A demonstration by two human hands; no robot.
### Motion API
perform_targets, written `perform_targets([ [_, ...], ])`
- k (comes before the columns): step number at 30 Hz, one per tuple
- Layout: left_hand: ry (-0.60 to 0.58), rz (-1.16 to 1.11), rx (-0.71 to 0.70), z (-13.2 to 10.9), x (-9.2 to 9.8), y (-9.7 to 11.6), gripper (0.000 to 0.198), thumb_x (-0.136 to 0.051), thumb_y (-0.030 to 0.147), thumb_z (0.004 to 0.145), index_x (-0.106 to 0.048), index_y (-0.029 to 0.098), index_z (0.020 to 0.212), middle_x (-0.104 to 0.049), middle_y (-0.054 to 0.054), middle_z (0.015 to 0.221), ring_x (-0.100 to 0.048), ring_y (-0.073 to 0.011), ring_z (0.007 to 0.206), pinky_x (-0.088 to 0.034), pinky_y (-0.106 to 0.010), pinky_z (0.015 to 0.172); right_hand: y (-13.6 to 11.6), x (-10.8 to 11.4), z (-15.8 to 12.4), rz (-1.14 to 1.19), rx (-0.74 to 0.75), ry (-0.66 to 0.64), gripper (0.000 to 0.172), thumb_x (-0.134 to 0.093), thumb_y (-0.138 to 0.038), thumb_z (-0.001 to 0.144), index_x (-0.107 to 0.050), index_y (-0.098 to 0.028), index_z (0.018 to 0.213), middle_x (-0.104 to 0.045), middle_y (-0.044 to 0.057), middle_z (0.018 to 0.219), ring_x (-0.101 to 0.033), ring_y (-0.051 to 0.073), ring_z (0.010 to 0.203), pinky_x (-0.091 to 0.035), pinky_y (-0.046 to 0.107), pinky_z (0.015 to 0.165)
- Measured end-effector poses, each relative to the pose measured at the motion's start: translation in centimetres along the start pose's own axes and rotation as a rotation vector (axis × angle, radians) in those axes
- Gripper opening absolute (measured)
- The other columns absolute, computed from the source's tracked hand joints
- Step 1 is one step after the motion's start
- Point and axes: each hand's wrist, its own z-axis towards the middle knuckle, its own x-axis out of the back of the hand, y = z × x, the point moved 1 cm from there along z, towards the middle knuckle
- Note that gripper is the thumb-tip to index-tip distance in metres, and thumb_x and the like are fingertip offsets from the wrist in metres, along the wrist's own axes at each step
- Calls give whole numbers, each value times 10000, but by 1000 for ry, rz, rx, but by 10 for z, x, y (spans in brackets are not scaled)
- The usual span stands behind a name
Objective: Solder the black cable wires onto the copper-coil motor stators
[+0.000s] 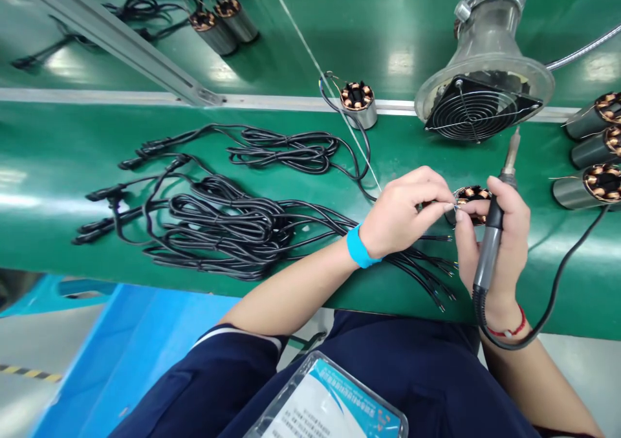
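Note:
My left hand (pixel 405 208), with a blue wristband, has thumb and forefinger pinched together on a thin wire (pixel 455 208). It works right beside a motor stator (pixel 471 195) with copper windings, partly hidden behind my fingers. My right hand (pixel 509 257) is closed around a soldering iron (pixel 489 244), whose tip points up and away from the wire. Its thumb and forefinger also reach the wire, meeting my left fingertips. Below the hands lie the stripped ends of several black cables (pixel 429 273), spread on the green bench.
Coiled black power cords (pixel 223 221) cover the left of the bench. A fume extractor hood (pixel 480 101) hangs over the back. Another stator (pixel 359 107) stands near the rail, and several stators (pixel 579 189) lie at the right. A solder strand (pixel 315 59) slants down toward my left hand.

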Motion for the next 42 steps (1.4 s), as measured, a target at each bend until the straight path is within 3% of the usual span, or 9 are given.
perform_targets([
  [6,-44,166,-186,-5,-4,-5,156,-525,199,941,-678,169,939,-660,-54,927,-626,-120,841,-539,-252,752,-3,0,5,109,17,28,457,-591,-204,881,-490,-297,1317,-657,-4,825,-636,179,873,-521,395,878],
  [11,-35,209,-231,-4,-3,-9,153,-485,126,925,-634,148,896,-622,-60,883,-593,-130,831,-525,-253,749,8,0,7,239,-105,-7,460,-607,-245,872,-489,-269,1316,-646,-17,823,-640,179,912,-516,424,929],
  [16,-8,236,-170,-4,-4,-8,146,-499,107,901,-624,149,837,-601,-45,841,-577,-117,783,-503,-235,713,16,21,4,79,49,-192,479,-605,-257,873,-474,-279,1333,-724,14,968,-645,218,1065,-509,433,915],
  [20,-21,254,-80,-3,-5,-9,152,-504,83,870,-621,155,805,-598,-38,836,-566,-115,760,-483,-234,683,21,24,10,0,171,-281,493,-612,-255,867,-462,-288,1336,-719,2,938,-669,206,944,-515,412,839],
  [27,-11,200,18,-2,-5,-8,152,-511,71,834,-625,156,780,-605,-29,809,-558,-123,759,-478,-254,699,34,3,17,-22,10,-124,470,-594,-275,883,-460,-303,1333,-713,-3,913,-676,189,873,-514,429,863],
  [31,-10,141,24,-2,-3,-2,152,-524,55,826,-626,145,758,-604,-22,791,-563,-114,753,-481,-249,702,31,10,4,-8,55,-75,515,-631,-283,871,-460,-293,1357,-724,35,1010,-674,211,965,-521,426,882],
  [34,-34,100,45,-3,-3,2,142,-544,51,816,-620,144,740,-602,-15,777,-564,-109,748,-480,-247,704,27,20,-8,37,44,35,442,-582,-242,905,-512,-270,1341,-735,10,893,-694,189,913,-539,399,904],
  [37,-64,83,80,-4,-4,5,140,-550,36,798,-604,145,730,-605,-14,782,-558,-105,746,-476,-245,704,27,27,-20,118,60,131,402,-577,-270,908,-564,-261,1309,-708,-4,855,-676,151,708,-573,351,739],
  [42,-59,58,122,-6,-6,7,155,-542,5,772,-570,146,712,-584,-3,761,-544,-96,735,-476,-238,709,32,33,-36,106,255,187,320,-628,-279,862,-657,-241,1178,-614,0,687,-547,139,581,-471,303,538],
])
